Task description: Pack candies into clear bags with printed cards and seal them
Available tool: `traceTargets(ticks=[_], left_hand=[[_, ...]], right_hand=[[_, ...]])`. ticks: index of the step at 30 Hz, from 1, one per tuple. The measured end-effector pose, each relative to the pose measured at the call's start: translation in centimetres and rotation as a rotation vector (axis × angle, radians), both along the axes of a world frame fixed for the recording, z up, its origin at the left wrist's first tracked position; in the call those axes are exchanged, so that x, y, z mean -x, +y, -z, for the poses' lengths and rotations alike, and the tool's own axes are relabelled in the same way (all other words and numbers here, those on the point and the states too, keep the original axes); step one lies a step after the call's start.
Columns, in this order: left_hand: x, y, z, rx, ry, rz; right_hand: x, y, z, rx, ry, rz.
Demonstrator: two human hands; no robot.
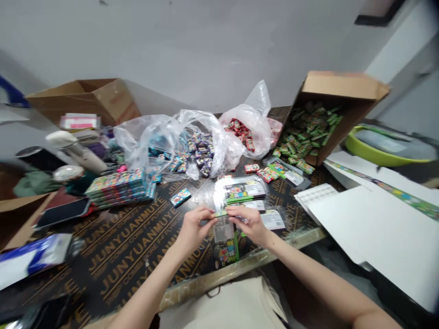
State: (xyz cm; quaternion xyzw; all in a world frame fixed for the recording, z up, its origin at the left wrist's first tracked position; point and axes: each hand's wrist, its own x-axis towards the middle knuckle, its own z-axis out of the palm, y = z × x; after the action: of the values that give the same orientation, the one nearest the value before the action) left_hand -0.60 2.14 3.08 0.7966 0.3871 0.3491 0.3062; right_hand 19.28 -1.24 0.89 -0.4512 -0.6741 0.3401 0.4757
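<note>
a person's left hand [196,228] and right hand [253,223] pinch opposite ends of a small green strip [220,213] between thumbs and fingers, at the far end of a flat black package [224,251] on the hands' near side. beyond the left hand, a clear plastic bag [202,116] holds purple packets [205,151]; beyond the right, a second bag [263,112] holds red packets [242,132], while farther right a tipped cardboard box [339,86] spills green packets [308,132].
</note>
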Motion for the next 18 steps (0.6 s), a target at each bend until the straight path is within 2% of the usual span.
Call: traceTargets(ticks=[3,5,6,8,9,10,12,14,16,18], left_hand=[[-0.7,0.3,1.1,0.039,-0.048,-0.002],[-0.9,0.5,1.6,0.053,-0.064,0.013],[-0.7,0.8,1.8,0.065,-0.07,0.018],[0.5,1.5,2.2,0.098,-0.089,-0.026],[1.4,2.0,2.4,0.118,-0.106,-0.088],[2.6,2.6,2.6,0.138,-0.129,-0.178],[5.4,3.8,3.2,0.204,-0.159,-0.409],[8.2,5.0,4.1,0.321,-0.083,-0.563],[10.5,5.9,5.0,0.434,0.062,-0.607],[12.0,6.3,6.0,0.452,0.269,-0.642]], right_hand=[[-0.5,0.1,0.2,0.01,-0.061,-0.046],[-2.7,1.2,0.0,0.029,-0.205,-0.009],[-4.5,1.9,-0.1,0.057,-0.36,0.079],[-9.3,3.0,-0.2,0.171,-0.759,0.369],[-12.0,3.3,-0.2,0.307,-1.005,0.552],[-14.6,3.5,-0.1,0.381,-1.074,0.66],[-19.1,3.2,0.5,0.494,-1.152,0.781],[-22.1,2.6,1.7,0.585,-1.183,0.821],[-23.5,2.0,3.1,0.652,-1.205,0.832],[-23.9,1.8,4.4,0.688,-1.216,0.844]])
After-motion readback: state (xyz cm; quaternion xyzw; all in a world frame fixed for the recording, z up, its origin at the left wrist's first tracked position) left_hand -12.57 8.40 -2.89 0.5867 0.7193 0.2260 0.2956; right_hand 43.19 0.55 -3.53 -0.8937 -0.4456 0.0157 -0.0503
